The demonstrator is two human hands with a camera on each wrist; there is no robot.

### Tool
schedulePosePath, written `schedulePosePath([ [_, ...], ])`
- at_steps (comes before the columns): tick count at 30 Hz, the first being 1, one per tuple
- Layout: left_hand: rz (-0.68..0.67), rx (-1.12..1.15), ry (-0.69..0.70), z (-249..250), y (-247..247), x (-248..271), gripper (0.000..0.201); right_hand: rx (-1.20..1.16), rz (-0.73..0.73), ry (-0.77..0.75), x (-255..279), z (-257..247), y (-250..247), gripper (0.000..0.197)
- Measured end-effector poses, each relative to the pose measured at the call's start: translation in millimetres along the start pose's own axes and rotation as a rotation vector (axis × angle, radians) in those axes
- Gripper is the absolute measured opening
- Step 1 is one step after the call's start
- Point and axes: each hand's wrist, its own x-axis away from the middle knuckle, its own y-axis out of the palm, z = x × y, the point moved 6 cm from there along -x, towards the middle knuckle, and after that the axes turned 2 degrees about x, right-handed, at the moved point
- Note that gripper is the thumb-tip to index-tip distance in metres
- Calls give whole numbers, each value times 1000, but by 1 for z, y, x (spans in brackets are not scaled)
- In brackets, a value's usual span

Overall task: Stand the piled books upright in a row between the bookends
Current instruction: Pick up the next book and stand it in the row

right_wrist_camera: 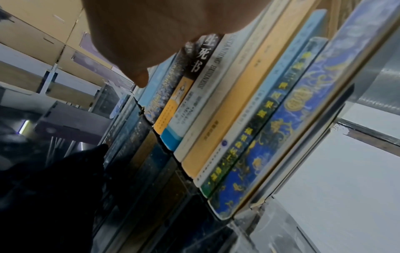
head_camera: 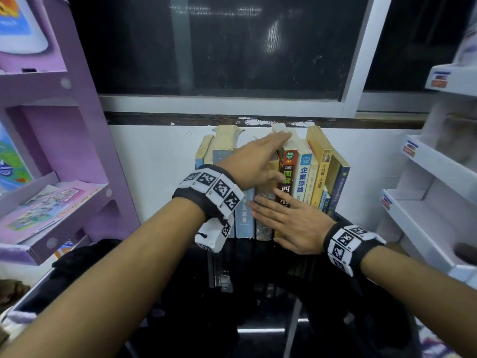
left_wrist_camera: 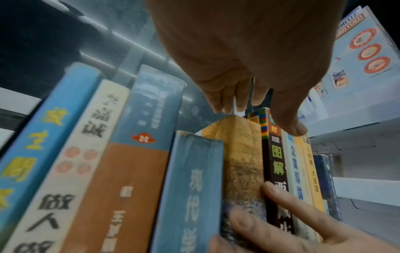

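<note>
Upright, spines outward, the books (head_camera: 304,177) seemingly take flat fingers (head_camera: 268,213) of both hands.

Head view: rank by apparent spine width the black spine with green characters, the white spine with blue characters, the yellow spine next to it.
1. Black spine, widest.
2. White spine, slightly narrower; the right hand covers the lower parts of both.
3. Yellow spine: looks close to the white one, unsure, since it is angled.

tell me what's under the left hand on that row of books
The left hand lies on top of the row, fingers straight over the golden-spined book; its thumb touches the black-spined book. The page edges beneath the palm are covered.
</note>
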Motion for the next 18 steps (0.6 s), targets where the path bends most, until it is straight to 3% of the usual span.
schedulePosePath([
  [3, -79, 16, -34, -7, 12, -1, 88, 6, -3, 0, -1, 2, 5, 79],
  [7, -115, 13, 21, -14, 14, -3, 100, 11, 17, 0, -4, 2, 9, 77],
  [18, -96, 49, 68, -18, 18, -5, 98, 2, 25, -2, -3, 1, 12, 77],
])
